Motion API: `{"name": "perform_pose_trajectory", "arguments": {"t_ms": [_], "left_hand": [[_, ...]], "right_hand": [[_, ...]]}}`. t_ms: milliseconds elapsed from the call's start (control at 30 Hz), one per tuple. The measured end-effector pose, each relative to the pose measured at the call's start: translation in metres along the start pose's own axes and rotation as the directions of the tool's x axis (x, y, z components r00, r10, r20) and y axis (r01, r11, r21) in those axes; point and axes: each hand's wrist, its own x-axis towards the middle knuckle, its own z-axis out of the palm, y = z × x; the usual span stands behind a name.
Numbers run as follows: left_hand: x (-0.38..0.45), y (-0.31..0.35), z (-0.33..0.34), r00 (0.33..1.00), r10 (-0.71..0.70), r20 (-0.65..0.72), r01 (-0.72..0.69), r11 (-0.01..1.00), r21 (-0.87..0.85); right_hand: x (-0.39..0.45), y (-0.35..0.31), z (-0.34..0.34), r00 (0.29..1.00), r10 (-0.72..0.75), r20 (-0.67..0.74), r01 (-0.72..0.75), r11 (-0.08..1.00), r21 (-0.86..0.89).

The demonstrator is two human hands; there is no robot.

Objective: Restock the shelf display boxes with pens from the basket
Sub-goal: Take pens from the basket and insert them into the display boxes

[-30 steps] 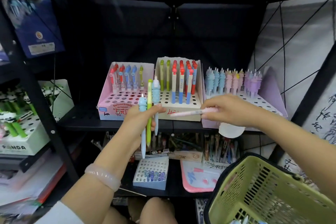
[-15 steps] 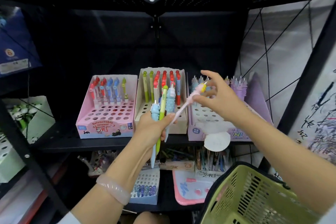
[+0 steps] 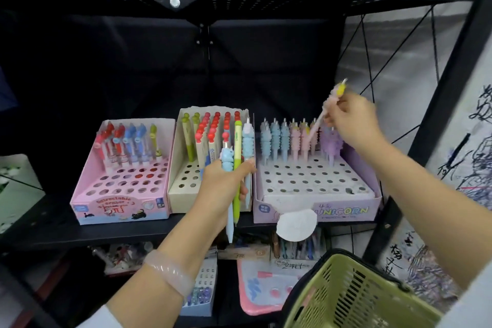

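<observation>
The right hand point(image 3: 351, 121), pinching a pink pen point(image 3: 326, 112), has just lifted it above the back rows of the purple unicorn box point(image 3: 346, 210), so it looks ready to drop in, while the left hand point(image 3: 223, 189) grips three more pens point(image 3: 237, 168) just left of that box.

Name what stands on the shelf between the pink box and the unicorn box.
The cream box of red- and green-topped pens, partly hidden by the left hand in the head view.

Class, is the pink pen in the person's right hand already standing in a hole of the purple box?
No, the right hand holds the pink pen tilted above the purple box.
</observation>
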Motion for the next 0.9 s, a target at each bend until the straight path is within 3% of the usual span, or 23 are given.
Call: {"name": "perform_pose_trajectory", "arguments": {"t_ms": [67, 133, 333, 600, 900], "left_hand": [[0.003, 0.001, 0.007, 1.0, -0.003, 0.006, 0.003, 1.0, 0.024], [0.005, 0.001, 0.013, 0.999, 0.006, 0.031, -0.008, 0.999, 0.043], [0.011, -0.004, 0.021, 0.997, 0.017, 0.071, -0.021, 0.998, 0.057], [0.012, -0.009, 0.024, 0.998, -0.004, 0.065, 0.001, 0.999, 0.049], [0.013, -0.009, 0.022, 0.997, -0.014, 0.071, 0.01, 0.999, 0.048]], "right_hand": [[0.005, 0.013, 0.006, 0.998, -0.048, 0.037, 0.056, 0.966, -0.253], [0.004, 0.023, 0.014, 0.996, -0.062, 0.069, 0.084, 0.925, -0.37], [0.004, 0.032, 0.024, 0.997, -0.037, 0.064, 0.062, 0.886, -0.46], [0.006, 0.031, 0.032, 0.984, 0.07, 0.165, 0.03, 0.843, -0.537], [0.012, 0.043, 0.035, 0.986, -0.13, 0.103, 0.165, 0.728, -0.665]]}}
